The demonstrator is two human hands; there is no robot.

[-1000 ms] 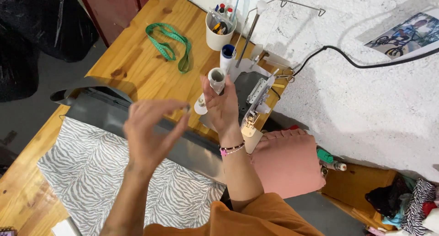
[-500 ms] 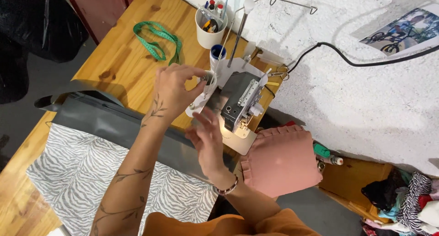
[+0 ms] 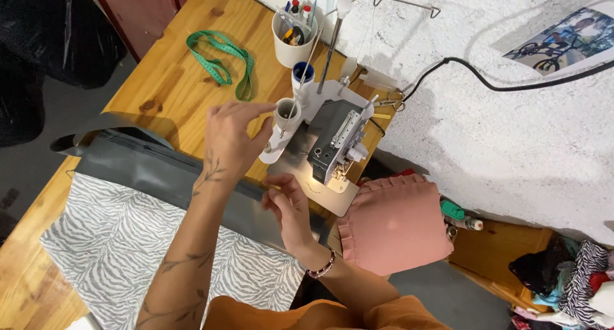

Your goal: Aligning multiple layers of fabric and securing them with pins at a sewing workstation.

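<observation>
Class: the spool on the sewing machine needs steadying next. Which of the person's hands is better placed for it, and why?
Probably the left hand: its fingers already reach the spool on the machine. The right hand sits lower, by the machine's front edge, apart from the spool.

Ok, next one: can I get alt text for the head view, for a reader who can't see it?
Seen from above, a person's left hand touches a white thread cone on a small overlock sewing machine, while the right hand hovers in front of the machine. The machine stands on a wooden table with a green measuring tape, a cup of pens, zebra-print fabric and pink ruffled fabric.
</observation>
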